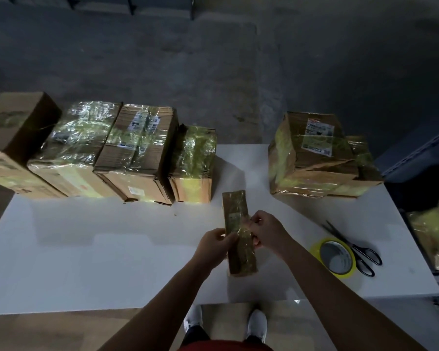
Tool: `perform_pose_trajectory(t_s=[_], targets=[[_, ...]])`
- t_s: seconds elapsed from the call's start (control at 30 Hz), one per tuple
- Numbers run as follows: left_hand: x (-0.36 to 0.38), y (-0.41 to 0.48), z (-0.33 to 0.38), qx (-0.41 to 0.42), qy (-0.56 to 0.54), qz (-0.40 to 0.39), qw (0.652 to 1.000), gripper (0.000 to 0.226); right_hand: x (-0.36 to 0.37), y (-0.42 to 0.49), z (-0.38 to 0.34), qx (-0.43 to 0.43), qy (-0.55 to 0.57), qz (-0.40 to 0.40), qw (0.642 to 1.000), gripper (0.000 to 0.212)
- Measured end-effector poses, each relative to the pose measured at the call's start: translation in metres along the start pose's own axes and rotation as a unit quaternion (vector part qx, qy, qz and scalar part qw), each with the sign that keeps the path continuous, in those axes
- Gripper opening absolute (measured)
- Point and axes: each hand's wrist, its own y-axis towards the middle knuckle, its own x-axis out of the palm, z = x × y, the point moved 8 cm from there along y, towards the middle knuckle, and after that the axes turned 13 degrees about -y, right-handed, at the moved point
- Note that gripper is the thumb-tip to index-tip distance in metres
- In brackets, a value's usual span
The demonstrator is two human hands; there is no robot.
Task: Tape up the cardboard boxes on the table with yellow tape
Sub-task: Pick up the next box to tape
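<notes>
— As seen from the head camera, what around the work?
— Row of four cardboard boxes (pixel 137 153) along the far left of the white table (pixel 86 249), most glossy with yellow tape. Taped stack (pixel 314 158) at the far right. Yellow tape roll (pixel 336 257) lying flat near the right edge, black scissors (pixel 357 249) against its right side.
— And the task's box?
— Narrow cardboard box (pixel 235 206), long and slim, at the middle front of the table, lengthwise away from the body, shiny tape over its top. Resting or lifted: hard to tell.
— Hands?
— Left hand (pixel 213 247) gripping the left edge at mid-length, fingers curled round. Right hand (pixel 266 231) pinching the opposite edge.
</notes>
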Motion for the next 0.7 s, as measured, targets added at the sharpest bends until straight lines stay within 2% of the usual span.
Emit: perform_pose_trajectory(t_s=[0.07, 0.17, 0.23, 0.27, 0.37, 0.43, 0.5, 0.6, 0.67, 0.7], targets=[[0.000, 0.000, 0.000, 0.000, -0.012, 0.003, 1.000, 0.035, -0.001, 0.001, -0.002, -0.004, -0.003, 0.006, 1.000, 0.030], [-0.006, 0.001, -0.001, 0.003, -0.025, 0.030, 0.999, 0.027, -0.001, 0.003, 0.006, 0.011, 0.048, 0.001, 0.999, 0.021], [-0.011, 0.003, -0.007, -0.027, -0.079, 0.017, 0.996, 0.023, -0.001, 0.005, 0.019, 0.018, 0.004, 0.005, 1.000, 0.016], [-0.011, 0.002, -0.011, -0.050, -0.111, -0.004, 0.993, 0.023, 0.000, 0.005, 0.027, 0.027, -0.031, -0.002, 0.999, 0.021], [-0.014, 0.001, -0.023, -0.093, -0.157, -0.049, 0.982, 0.022, 0.012, -0.001, 0.054, 0.090, -0.055, -0.055, 0.993, 0.059], [-0.021, 0.002, -0.024, -0.094, -0.165, -0.038, 0.981, 0.025, 0.016, -0.001, 0.062, 0.110, -0.028, -0.060, 0.992, 0.066], [-0.032, 0.007, -0.023, -0.080, -0.135, 0.018, 0.987, 0.032, 0.018, 0.000, 0.063, 0.119, -0.003, -0.054, 0.991, 0.057], [-0.048, 0.011, -0.019, -0.049, -0.026, 0.103, 0.993, 0.026, 0.016, 0.003, 0.054, 0.078, -0.107, -0.037, 0.990, 0.042], [-0.047, 0.012, -0.023, -0.050, -0.003, 0.105, 0.993, 0.018, 0.013, 0.003, 0.048, 0.062, -0.136, -0.016, 0.989, 0.036], [-0.046, 0.012, -0.025, -0.053, -0.006, 0.099, 0.994, 0.022, 0.012, 0.003, 0.047, 0.057, -0.140, -0.009, 0.988, 0.035]])
